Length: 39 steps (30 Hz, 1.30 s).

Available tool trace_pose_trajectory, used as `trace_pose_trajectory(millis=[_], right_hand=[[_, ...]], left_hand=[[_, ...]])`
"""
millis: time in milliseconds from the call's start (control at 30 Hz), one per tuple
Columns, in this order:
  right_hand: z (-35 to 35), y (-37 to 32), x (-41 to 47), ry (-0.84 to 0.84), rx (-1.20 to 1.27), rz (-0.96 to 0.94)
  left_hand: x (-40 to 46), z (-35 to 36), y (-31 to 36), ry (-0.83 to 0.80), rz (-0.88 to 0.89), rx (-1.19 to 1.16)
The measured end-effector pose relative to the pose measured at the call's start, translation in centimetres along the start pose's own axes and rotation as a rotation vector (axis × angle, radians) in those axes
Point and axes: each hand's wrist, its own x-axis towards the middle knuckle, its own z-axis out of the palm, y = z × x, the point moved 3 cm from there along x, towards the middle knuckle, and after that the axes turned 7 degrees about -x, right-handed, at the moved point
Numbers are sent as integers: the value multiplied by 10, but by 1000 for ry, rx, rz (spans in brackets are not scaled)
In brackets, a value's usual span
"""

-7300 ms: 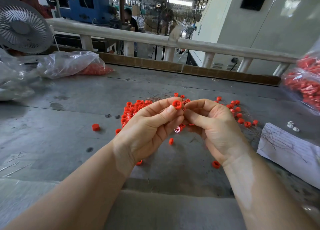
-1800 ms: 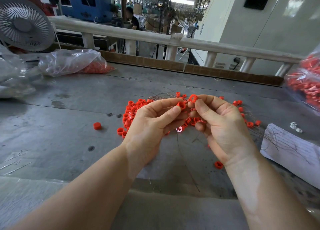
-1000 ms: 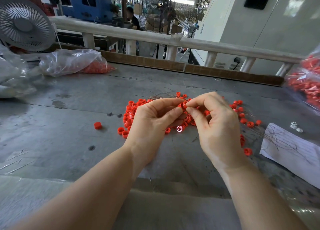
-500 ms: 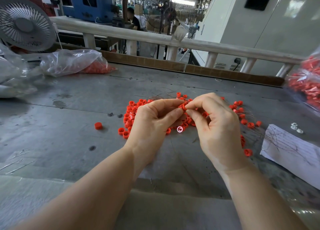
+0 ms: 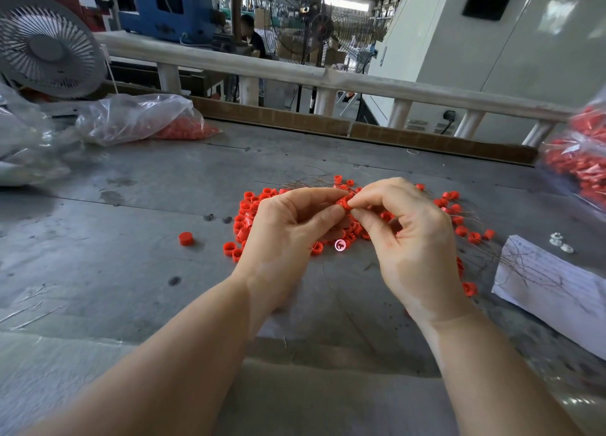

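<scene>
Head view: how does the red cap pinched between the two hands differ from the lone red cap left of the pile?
The pinched cap is held above the table by fingertips of the left hand and right hand; the lone cap rests on it, untouched. The pinched cap is mostly hidden by fingers; the lone cap shows whole. Both are small, round and red.

The right hand point(image 5: 416, 239), which two seconds back held a ring lifted a little clear of the left hand point(image 5: 285, 235), has closed in again. Both hands' thumbs and forefingers now pinch one ring point(image 5: 344, 202) over the table's middle. Its hole, plain to see earlier, is now mostly hidden between the fingertips, and the right hand's other fingers have curled tighter.
</scene>
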Motion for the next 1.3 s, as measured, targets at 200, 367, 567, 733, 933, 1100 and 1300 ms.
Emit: trace_pose_trajectory(millis=[200, 367, 567, 733, 933, 1100, 1300], right_hand=[[1, 2, 1, -8, 47, 31], [0, 2, 1, -11, 60, 17], [1, 2, 1, -23, 93, 38], [1, 1, 1, -50, 117, 58], [2, 2, 1, -107, 184, 183], [2, 1, 1, -91, 197, 229], [0, 1, 2, -82, 188, 254]], left_hand=[[0, 0, 0, 2, 7, 14], [1, 0, 0, 2, 4, 32], [0, 0, 1, 1, -7, 43], [0, 0, 1, -8, -28, 32], [0, 0, 4, 0, 9, 78], [0, 1, 3, -10, -29, 27], [0, 1, 1, -44, -63, -6]])
